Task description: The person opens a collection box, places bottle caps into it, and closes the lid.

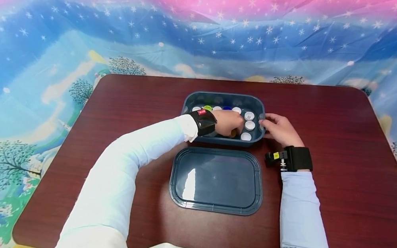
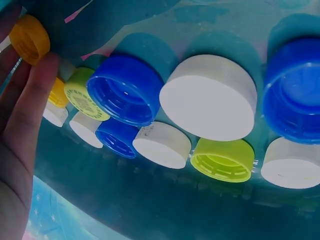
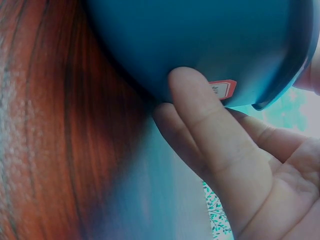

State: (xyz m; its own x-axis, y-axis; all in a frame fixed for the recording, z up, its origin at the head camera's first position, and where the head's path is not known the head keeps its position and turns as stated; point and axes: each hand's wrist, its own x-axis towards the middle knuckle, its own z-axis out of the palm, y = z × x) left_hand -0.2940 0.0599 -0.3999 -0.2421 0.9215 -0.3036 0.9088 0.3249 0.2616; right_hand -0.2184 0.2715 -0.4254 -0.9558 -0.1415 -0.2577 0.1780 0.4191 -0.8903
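My left hand [image 1: 226, 122] reaches down into a dark blue-grey plastic box [image 1: 190, 99] and pinches an orange bottle cap [image 2: 30, 40] between its fingertips. Rows of bottle caps lie inside: in the left wrist view there are blue caps [image 2: 125, 90], a large white cap [image 2: 209, 97], and a lime-green cap [image 2: 223, 160]. Some lie hollow side up. At the right end of the box, my right hand [image 1: 283, 131] grips the wall, thumb over the rim and fingers against the outside. Part of the box's contents is hidden behind the left hand and wrist.
A matching flat lid [image 1: 216, 181] lies on the dark red wooden table [image 1: 142, 110], just in front of the box. A small printed label [image 3: 224, 90] is stuck to the box's outer wall. Patterned cloth [image 1: 206, 41] hangs behind the table.
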